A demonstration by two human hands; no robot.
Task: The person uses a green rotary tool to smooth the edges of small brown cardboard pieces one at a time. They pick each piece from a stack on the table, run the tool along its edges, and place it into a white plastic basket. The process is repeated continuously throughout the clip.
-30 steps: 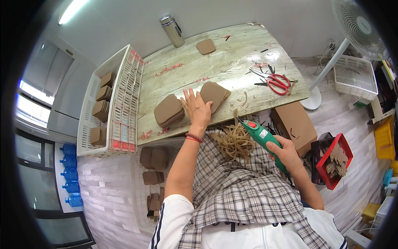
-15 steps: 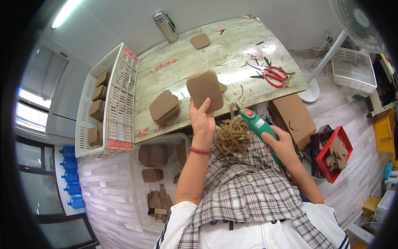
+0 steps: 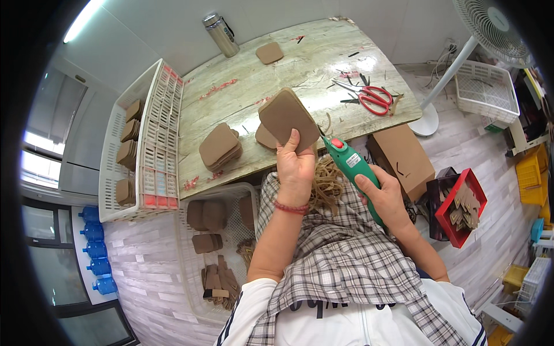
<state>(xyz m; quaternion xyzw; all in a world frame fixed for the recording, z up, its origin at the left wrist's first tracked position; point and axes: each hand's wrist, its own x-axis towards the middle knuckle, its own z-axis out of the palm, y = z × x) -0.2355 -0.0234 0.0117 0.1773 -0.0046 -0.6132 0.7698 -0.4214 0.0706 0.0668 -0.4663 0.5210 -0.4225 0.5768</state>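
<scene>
My left hand (image 3: 295,167), thumb on top, grips a brown rounded-square pad (image 3: 287,115) over the table's near edge. In my right hand (image 3: 384,193) is a green handheld electric cutter (image 3: 350,163) with a red button. Its dark tip is at the pad's right-hand edge; whether the blades are touching it, I cannot tell. Partly hidden behind the held pad lies another brown pad (image 3: 265,137) on the table. A stack of brown pads (image 3: 221,146) sits to the left, and a single pad (image 3: 269,53) lies farther back. Curly brown trimmings (image 3: 329,190) are heaped on my lap.
Red-handled scissors (image 3: 375,100) lie among dark scraps on the table (image 3: 231,104). A steel flask (image 3: 221,36) stands at the back. White crates (image 3: 158,135) with pads are at left. A cardboard box (image 3: 402,158), a red tray (image 3: 448,218) and a fan (image 3: 487,29) are at right.
My left hand has moved right and turned the pad toward the cutter, whose tip now meets its edge. The pad on the table behind is more exposed. The whole view has shifted slightly.
</scene>
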